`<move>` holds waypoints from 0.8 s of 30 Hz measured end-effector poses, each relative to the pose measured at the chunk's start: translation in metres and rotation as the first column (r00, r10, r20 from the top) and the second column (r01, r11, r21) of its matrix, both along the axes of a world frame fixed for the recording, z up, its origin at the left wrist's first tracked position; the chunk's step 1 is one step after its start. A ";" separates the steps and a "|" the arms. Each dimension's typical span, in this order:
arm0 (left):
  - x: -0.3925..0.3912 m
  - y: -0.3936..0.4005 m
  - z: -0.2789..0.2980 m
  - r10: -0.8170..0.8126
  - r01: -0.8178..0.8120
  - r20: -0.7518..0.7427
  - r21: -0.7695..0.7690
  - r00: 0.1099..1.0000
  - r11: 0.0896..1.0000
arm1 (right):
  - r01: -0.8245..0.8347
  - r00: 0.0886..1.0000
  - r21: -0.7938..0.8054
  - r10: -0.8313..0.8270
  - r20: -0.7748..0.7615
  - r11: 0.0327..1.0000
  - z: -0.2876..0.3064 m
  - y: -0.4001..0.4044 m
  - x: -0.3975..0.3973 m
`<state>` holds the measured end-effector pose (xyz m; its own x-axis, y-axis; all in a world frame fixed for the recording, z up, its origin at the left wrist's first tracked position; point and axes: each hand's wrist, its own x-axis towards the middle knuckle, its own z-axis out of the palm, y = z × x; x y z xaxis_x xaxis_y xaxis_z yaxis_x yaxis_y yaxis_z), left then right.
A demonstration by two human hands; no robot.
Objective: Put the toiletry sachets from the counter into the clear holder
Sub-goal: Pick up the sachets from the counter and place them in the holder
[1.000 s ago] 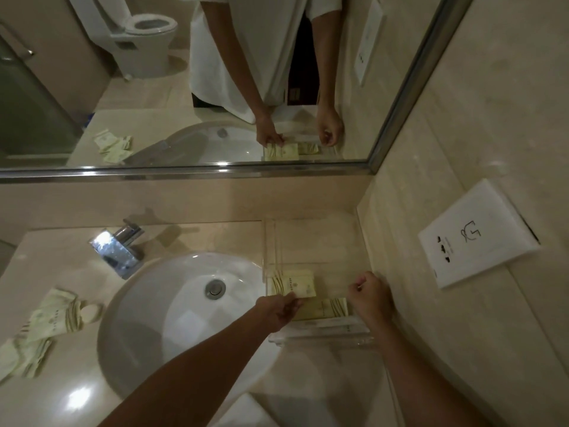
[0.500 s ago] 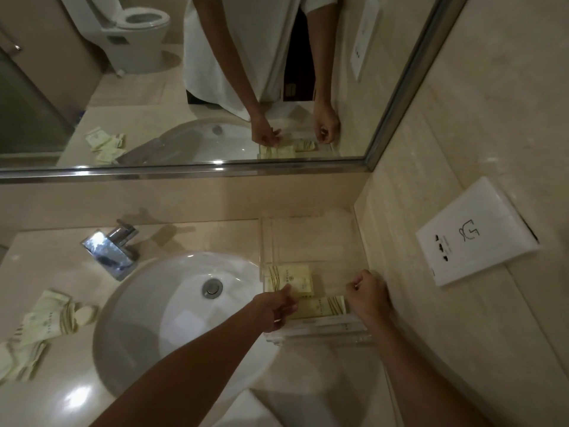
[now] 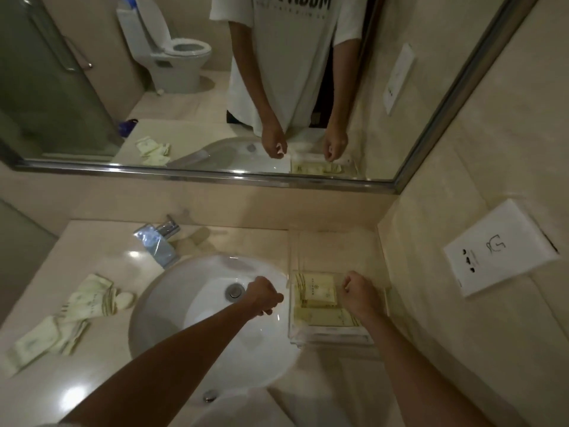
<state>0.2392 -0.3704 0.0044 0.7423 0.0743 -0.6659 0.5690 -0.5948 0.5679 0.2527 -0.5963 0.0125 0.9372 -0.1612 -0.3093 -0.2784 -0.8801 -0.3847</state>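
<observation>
The clear holder (image 3: 334, 339) stands on the counter right of the basin, against the side wall. Two pale yellow sachets lie inside it, one at the back (image 3: 315, 291) and one nearer me (image 3: 323, 317). My right hand (image 3: 357, 293) is curled in a fist over the holder's right part and seems to grip its rim. Over the basin, just left of the holder, my left hand (image 3: 265, 295) hovers with curled fingers that hold nothing I can see. Several more sachets lie in a loose pile (image 3: 89, 300) and another bunch (image 3: 43, 343) on the counter's left side.
A white basin (image 3: 191, 328) with a drain fills the counter's middle, with a chrome tap (image 3: 157, 241) behind it. A mirror (image 3: 215, 87) runs along the back wall. A white socket plate (image 3: 498, 251) sits on the right wall.
My left hand let go of the back sachet in the holder and drew back left over the basin. My right hand stayed at the holder.
</observation>
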 end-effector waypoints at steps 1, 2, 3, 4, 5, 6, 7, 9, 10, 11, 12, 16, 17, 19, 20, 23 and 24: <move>-0.003 0.010 0.002 -0.019 0.018 0.035 0.042 0.999 0.999 | -0.026 1.000 -0.003 0.026 -0.010 1.000 0.004 0.008 0.000; -0.006 0.020 0.004 -0.029 0.024 0.066 0.076 0.997 0.997 | -0.049 0.999 -0.001 0.049 -0.023 0.999 0.007 0.016 0.000; -0.010 0.030 0.005 -0.037 0.027 0.096 0.110 0.995 0.994 | -0.075 0.997 0.001 0.075 -0.035 0.997 0.011 0.026 -0.001; -0.014 0.041 0.005 -0.041 0.025 0.113 0.144 0.993 0.989 | -0.109 0.993 0.000 0.109 -0.041 0.994 0.014 0.035 -0.001; -0.018 0.052 0.005 -0.049 0.025 0.129 0.178 0.991 0.984 | -0.144 0.989 -0.010 0.143 -0.043 0.990 0.017 0.045 -0.002; -0.022 0.064 0.006 -0.049 0.022 0.135 0.198 0.990 0.980 | -0.179 0.983 -0.022 0.178 -0.043 0.984 0.019 0.056 -0.003; -0.027 0.076 0.007 -0.052 0.019 0.150 0.212 0.987 0.977 | -0.213 0.976 -0.036 0.212 -0.042 0.976 0.021 0.068 -0.004; -0.037 0.102 0.010 -0.041 0.001 0.168 0.231 0.985 0.973 | -0.275 0.961 -0.056 0.273 -0.040 0.960 0.023 0.091 -0.007; -0.042 0.115 0.011 -0.035 -0.006 0.163 0.242 0.986 0.970 | -0.302 0.953 -0.054 0.301 -0.037 0.952 0.024 0.104 -0.009; -0.047 0.130 0.011 -0.035 -0.006 0.155 0.255 0.987 0.967 | -0.329 0.944 -0.048 0.327 -0.037 0.943 0.024 0.116 -0.011; -0.053 0.145 0.011 -0.031 -0.012 0.155 0.267 0.987 0.964 | -0.355 0.935 -0.043 0.353 -0.038 0.934 0.025 0.130 -0.013; -0.074 0.202 0.005 0.017 -0.070 0.173 0.305 0.985 0.950 | -0.456 0.890 -0.040 0.453 -0.057 0.889 0.028 0.184 -0.022; -0.080 0.215 0.004 0.032 -0.086 0.174 0.312 0.984 0.946 | -0.487 0.873 -0.038 0.484 -0.061 0.873 0.027 0.197 -0.024; -0.094 0.242 0.000 0.079 -0.126 0.159 0.311 0.984 0.942 | -0.547 0.836 -0.040 0.544 -0.072 0.836 0.027 0.223 -0.029; -0.101 0.256 -0.004 0.107 -0.150 0.151 0.315 0.983 0.937 | -0.571 0.820 -0.036 0.567 -0.077 0.820 0.027 0.236 -0.032; -0.121 0.296 -0.018 0.168 -0.203 0.131 0.342 0.977 0.917 | -0.632 0.772 -0.011 0.628 -0.096 0.775 0.025 0.274 -0.038; -0.127 0.308 -0.020 0.180 -0.215 0.129 0.353 0.975 0.910 | -0.656 0.751 -0.003 0.653 -0.099 0.755 0.024 0.286 -0.040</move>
<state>0.1119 -0.0627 -0.0155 0.7436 0.4494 -0.4950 0.6523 -0.6504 0.3893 0.2125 -0.3105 0.0361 0.7873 0.4690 -0.4003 0.3404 -0.8719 -0.3521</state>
